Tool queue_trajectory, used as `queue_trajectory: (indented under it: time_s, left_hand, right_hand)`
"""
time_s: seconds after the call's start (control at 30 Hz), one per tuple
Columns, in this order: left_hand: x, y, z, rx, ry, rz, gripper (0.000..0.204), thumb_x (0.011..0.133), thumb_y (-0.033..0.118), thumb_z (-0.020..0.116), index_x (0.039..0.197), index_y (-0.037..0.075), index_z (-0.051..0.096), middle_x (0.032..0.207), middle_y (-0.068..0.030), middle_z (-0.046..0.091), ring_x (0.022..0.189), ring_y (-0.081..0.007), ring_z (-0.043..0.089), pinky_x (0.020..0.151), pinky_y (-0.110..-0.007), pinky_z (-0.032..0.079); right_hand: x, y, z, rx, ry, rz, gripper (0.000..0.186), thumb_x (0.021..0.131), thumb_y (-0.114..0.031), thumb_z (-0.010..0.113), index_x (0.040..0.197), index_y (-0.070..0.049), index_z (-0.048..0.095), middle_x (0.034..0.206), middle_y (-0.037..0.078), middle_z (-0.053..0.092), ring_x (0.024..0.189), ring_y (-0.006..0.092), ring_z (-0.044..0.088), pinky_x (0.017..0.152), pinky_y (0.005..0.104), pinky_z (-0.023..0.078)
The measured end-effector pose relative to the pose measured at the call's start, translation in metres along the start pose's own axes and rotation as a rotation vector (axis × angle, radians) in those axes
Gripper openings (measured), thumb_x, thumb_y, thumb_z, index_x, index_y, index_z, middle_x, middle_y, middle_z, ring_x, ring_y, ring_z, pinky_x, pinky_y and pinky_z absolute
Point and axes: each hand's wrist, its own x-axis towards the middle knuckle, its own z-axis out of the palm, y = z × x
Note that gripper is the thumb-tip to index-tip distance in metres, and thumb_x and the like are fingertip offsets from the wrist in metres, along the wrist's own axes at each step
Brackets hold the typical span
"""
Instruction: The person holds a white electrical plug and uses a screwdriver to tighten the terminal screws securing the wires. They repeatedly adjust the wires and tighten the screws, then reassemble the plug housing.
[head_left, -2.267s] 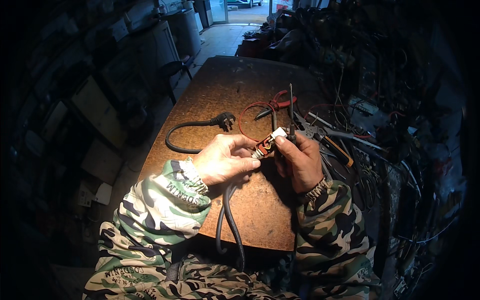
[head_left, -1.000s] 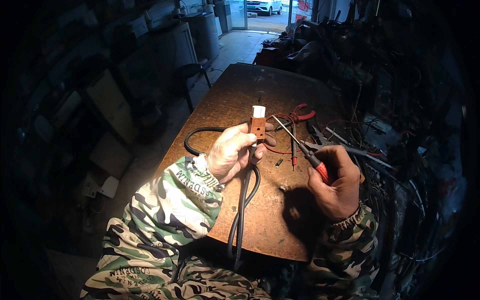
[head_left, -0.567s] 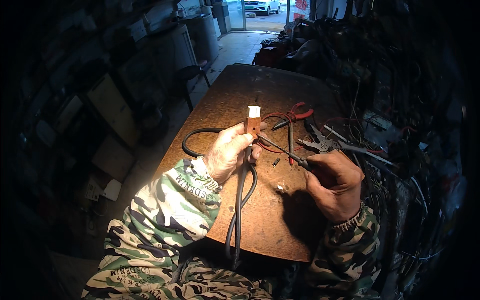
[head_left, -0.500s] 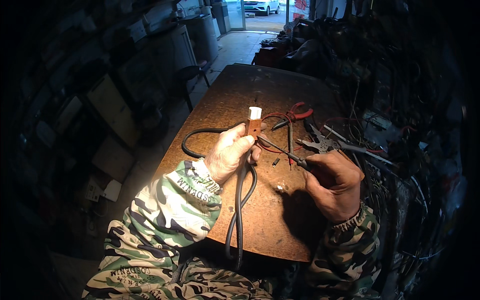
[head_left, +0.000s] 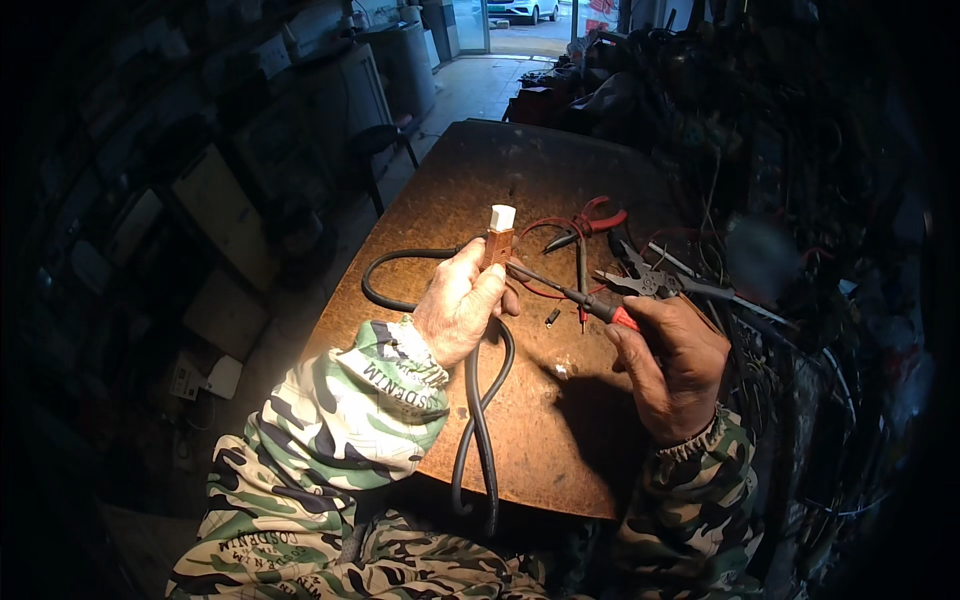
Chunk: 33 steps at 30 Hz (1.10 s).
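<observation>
Two-handed work: connector (head_left: 498,244) apparently closed up; screwdriver (head_left: 588,303) stage looks unfinished.
Left hand (head_left: 457,312): pinching the connector above the table (head_left: 540,440).
Right hand (head_left: 678,362): gripping the screwdriver, tip at the connector's side.
Cord (head_left: 474,390): below; join hidden.

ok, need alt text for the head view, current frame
A person's left hand holds a brown-and-white connector; their right hand holds a screwdriver, tip at the connector's side. A black cable hangs below the left hand. Red-handled pliers lie farther back on a wooden table.
</observation>
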Motion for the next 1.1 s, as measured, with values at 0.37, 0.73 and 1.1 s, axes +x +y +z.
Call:
queue_trajectory:
  time_s: [0.37,0.73,1.1]
  left_hand:
    - [-0.001,0.000,0.001,0.122,0.031,0.040,0.041,0.105,0.032,0.046,0.123,-0.005,0.053,0.083,-0.0085,0.067,0.074,-0.0103,0.062,0.069,-0.025,0.049]
    - [-0.003,0.000,0.003,0.152,0.008,0.034,0.037,0.105,0.030,0.045,0.117,-0.004,0.054,0.080,-0.0090,0.066,0.075,-0.0128,0.064,0.070,-0.027,0.050]
    - [0.000,0.000,0.007,0.163,0.011,0.046,0.037,0.105,0.030,0.045,0.115,-0.004,0.055,0.081,-0.0089,0.066,0.075,-0.0127,0.063,0.070,-0.027,0.050]
  right_hand:
    - [0.003,-0.005,0.002,0.221,-0.024,0.264,0.016,0.094,-0.011,0.068,0.100,0.004,0.064,0.078,0.005,0.066,0.068,0.0096,0.062,0.061,0.0240,0.049]
    - [0.005,-0.002,-0.009,0.233,-0.197,0.534,0.026,0.098,-0.019,0.065,0.108,0.004,0.062,0.090,0.008,0.067,0.081,0.0111,0.063,0.071,0.0250,0.051]
    - [0.002,0.006,-0.009,0.229,-0.190,0.561,0.024,0.093,-0.018,0.071,0.100,0.003,0.063,0.076,0.003,0.062,0.066,0.0079,0.055,0.060,0.0233,0.045]
